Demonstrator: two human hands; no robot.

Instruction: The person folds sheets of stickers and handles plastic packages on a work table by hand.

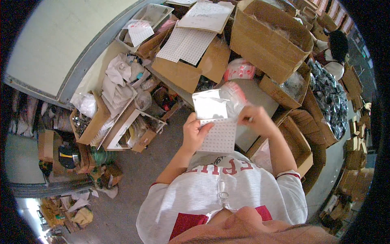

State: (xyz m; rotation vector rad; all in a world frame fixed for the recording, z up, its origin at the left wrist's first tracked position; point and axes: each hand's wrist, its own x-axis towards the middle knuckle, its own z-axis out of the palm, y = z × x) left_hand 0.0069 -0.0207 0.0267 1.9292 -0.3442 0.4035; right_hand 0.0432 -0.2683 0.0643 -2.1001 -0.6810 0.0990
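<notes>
Sticker sheet (221,136) sits pinched in my left hand (194,132) under a small clear bag (211,103), while my right hand (254,120) seems to be peeling a sticker just beside it, which I judge needs pressing squarely onto that bag.

Cardboard boxes (268,38) crowding ahead; floor (134,179) leftward open.

hands: 2 (195,132) (254,120); white dotted sticker sheet in hand: 1 (221,136); clear plastic pouch: 1 (211,105); large open brown cardboard box: 1 (268,40)
</notes>
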